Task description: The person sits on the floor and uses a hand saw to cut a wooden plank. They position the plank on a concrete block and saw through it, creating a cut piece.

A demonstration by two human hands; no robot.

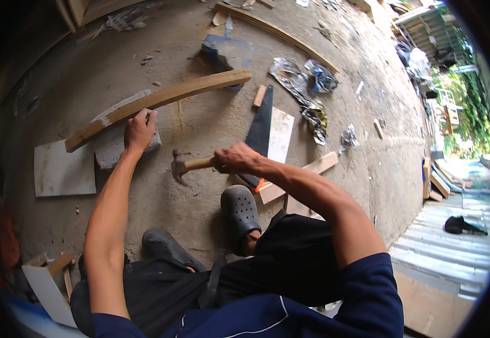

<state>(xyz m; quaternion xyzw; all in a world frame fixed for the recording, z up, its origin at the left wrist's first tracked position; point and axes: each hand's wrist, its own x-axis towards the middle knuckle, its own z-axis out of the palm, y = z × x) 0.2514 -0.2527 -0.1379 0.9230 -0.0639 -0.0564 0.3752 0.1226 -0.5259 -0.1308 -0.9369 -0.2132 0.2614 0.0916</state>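
Note:
A long wooden beam [194,86] lies across a grey concrete block [110,149] on the left and a blue piece [233,50] on the right. At the beam's near edge, above the block, my left hand [138,132] is closed with fingers and thumb drawn together. Whatever they pinch, if anything, is too small to make out. My right hand [236,158] grips the wooden handle of a claw hammer [178,167], its metal head pointing left, apart from the beam. Beside that hand lies a handsaw [260,121] with a dark blade and a partly hidden orange-and-black handle.
White boards [65,169] lie flat on the concrete floor. Wood offcuts [312,169] rest right of my feet, and crumpled plastic wrapping [304,93] lies beyond the saw. A long wood strip [284,36] stretches across the back. Corrugated metal sheet [425,248] covers the right side.

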